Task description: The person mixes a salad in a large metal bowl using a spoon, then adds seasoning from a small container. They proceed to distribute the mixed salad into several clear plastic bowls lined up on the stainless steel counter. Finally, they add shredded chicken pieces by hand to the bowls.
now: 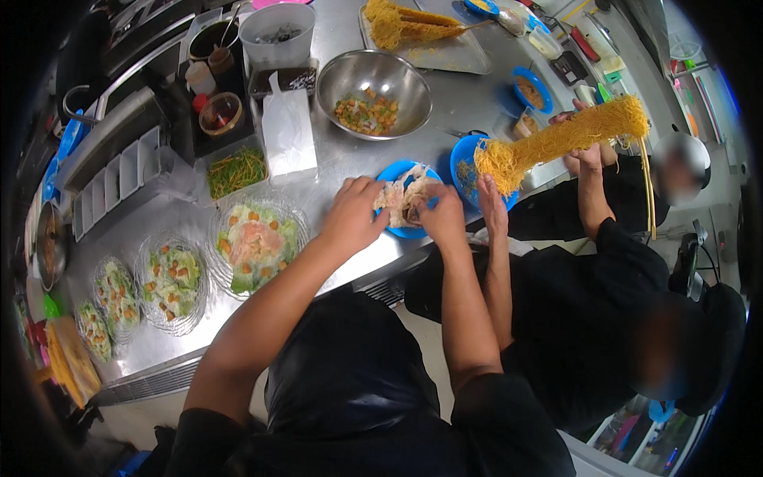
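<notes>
A blue bowl (404, 232) stands at the counter's front edge and holds pale pinkish food in ragged pieces (404, 193); I cannot tell its exact kind. On the left side of it my left hand (356, 213) curls its fingers into the pieces. From the right my right hand (442, 213) pinches a darker-edged part of the same food. To my left, a glass plate of salad (266, 266) bears lettuce, croutons and a pinkish topping in the middle. Several smaller plates of salad (170, 278) line up beyond it.
A co-worker's hands (588, 159) hold a long bundle of fried yellow noodles (568, 139) over another blue bowl (463, 155), close by my right arm. Behind my bowl stands a steel mixing bowl (334, 99) with croutons. A tub of shredded greens (237, 173) sits farther left.
</notes>
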### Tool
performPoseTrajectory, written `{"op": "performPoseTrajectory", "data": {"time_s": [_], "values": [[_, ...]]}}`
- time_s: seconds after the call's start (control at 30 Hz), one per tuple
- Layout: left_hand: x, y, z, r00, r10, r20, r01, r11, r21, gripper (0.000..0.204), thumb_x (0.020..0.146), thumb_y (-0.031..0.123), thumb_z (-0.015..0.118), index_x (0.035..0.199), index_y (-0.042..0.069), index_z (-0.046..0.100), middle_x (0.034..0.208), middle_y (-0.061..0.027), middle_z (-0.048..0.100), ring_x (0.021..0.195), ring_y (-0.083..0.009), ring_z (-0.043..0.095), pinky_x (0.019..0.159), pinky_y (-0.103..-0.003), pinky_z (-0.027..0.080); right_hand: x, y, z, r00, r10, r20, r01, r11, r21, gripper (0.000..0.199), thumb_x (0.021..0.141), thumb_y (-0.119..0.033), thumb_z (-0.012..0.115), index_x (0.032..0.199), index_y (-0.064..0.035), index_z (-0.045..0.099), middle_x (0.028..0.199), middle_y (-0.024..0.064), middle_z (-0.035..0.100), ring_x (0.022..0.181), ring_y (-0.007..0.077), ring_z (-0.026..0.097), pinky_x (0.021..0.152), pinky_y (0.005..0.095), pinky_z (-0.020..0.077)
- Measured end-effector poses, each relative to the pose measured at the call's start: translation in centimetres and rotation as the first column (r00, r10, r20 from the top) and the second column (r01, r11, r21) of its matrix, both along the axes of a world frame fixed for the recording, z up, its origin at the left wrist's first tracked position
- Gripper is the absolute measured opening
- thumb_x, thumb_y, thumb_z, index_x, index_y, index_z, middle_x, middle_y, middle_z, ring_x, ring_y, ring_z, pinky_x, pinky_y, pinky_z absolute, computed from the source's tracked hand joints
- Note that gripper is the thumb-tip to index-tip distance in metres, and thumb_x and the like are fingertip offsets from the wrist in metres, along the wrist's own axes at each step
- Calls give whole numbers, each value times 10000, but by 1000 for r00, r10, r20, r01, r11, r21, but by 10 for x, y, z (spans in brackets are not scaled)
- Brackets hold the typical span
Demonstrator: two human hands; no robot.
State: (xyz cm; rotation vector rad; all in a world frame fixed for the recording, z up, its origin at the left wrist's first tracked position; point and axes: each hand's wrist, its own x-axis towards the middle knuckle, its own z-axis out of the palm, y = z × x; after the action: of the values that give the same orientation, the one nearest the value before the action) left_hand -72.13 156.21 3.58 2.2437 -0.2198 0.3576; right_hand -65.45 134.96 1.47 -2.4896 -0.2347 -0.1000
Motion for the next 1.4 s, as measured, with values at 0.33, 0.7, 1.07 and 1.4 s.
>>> {"op": "performPoseTrajectory", "data": {"time_s": [0.33, 0.7, 1.07, 1.4], "values": [[67, -29, -20, 937, 9, -350, 73, 973, 220, 343, 768, 264, 790, 1025, 58, 692, 1188, -164, 591, 1193, -387, 464, 1021, -472, 394, -26, 10, -11, 979, -164, -118, 130, 957, -258, 466, 792, -334, 765, 1138, -36, 674, 1069, 208, 709, 1090, 417, 616, 960, 551, 407], [54, -16, -15, 801, -340, -492, 134, 904, -407, 170, 897, 121, 736, 972, 24, 619, 878, -22, 649, 771, -83, 596, 710, -252, 503, -35, 5, -23, 954, -286, 94, 286, 958, 6, 155, 777, -174, 683, 835, -33, 707, 714, 122, 702, 748, 327, 672, 816, 493, 453], [51, -1, 4, 718, -521, -461, -89, 588, -804, 114, 969, 112, 672, 1027, 71, 582, 981, -34, 657, 896, -110, 640, 788, -273, 539, -49, -15, -22, 914, -322, 248, 197, 885, 422, 149, 852, -113, 690, 923, 14, 655, 786, 143, 669, 685, 284, 625, 684, 411, 504], [69, -13, 13, 718, -554, -422, -130, 488, -863, 140, 973, 132, 675, 1061, 80, 579, 1008, -36, 669, 912, -126, 648, 786, -279, 558, -71, -23, -13, 946, -325, 8, 229, 685, 692, 164, 989, -127, 631, 1051, 21, 600, 912, 96, 693, 787, 117, 646, 673, 273, 522]]}}
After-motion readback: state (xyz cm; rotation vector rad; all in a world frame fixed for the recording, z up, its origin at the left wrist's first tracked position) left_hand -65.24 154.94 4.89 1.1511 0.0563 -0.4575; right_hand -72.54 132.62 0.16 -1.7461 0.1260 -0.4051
